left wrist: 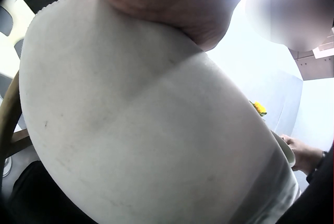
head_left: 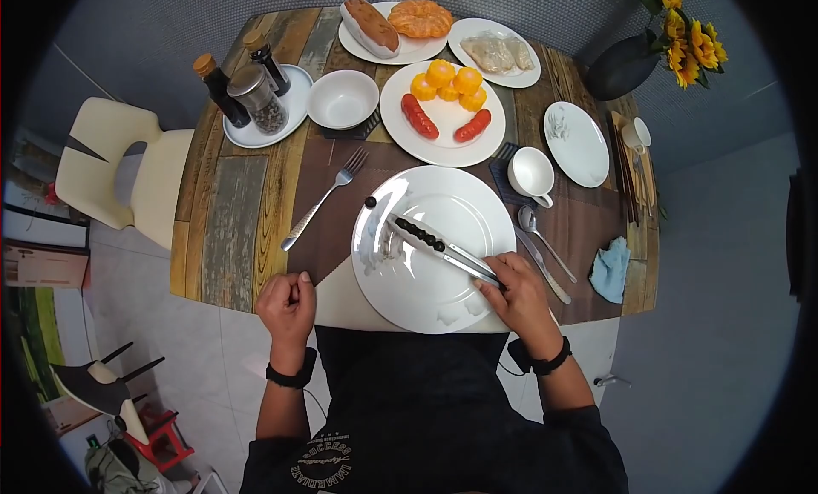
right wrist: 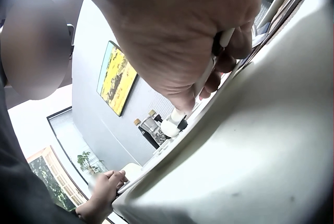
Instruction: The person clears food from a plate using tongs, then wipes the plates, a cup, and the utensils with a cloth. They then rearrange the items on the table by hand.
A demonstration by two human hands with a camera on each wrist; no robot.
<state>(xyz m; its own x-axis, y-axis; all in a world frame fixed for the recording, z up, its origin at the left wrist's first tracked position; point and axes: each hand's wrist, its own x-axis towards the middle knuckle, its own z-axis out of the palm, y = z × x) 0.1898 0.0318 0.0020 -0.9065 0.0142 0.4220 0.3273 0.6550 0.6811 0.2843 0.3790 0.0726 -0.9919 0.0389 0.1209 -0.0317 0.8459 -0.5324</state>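
My right hand (head_left: pixel 517 295) grips the handle end of metal tongs (head_left: pixel 464 260) with black scalloped tips. They reach over a large white plate (head_left: pixel 460 302) with grey markings, which lies at the table's front edge. A small round black thing (head_left: pixel 371 202) sits at the plate's upper left rim. In the right wrist view, my right hand (right wrist: pixel 182 31) hides most of the tongs. My left hand (head_left: pixel 286 305) rests by the front edge, left of the plate, fingers loosely curled and holding nothing. Nearest to it lies a fork (head_left: pixel 328 196) on the brown placemat (head_left: pixel 328 170).
Behind the large plate stands a plate (head_left: pixel 443 151) with red sausages and yellow pieces. A white bowl (head_left: pixel 343 100) and a tray (head_left: pixel 298 111) with bottles and a grinder are left; a cup (head_left: pixel 531 174), knife (head_left: pixel 543 268), spoon (head_left: pixel 545 238) and blue cloth (head_left: pixel 610 271) are right.
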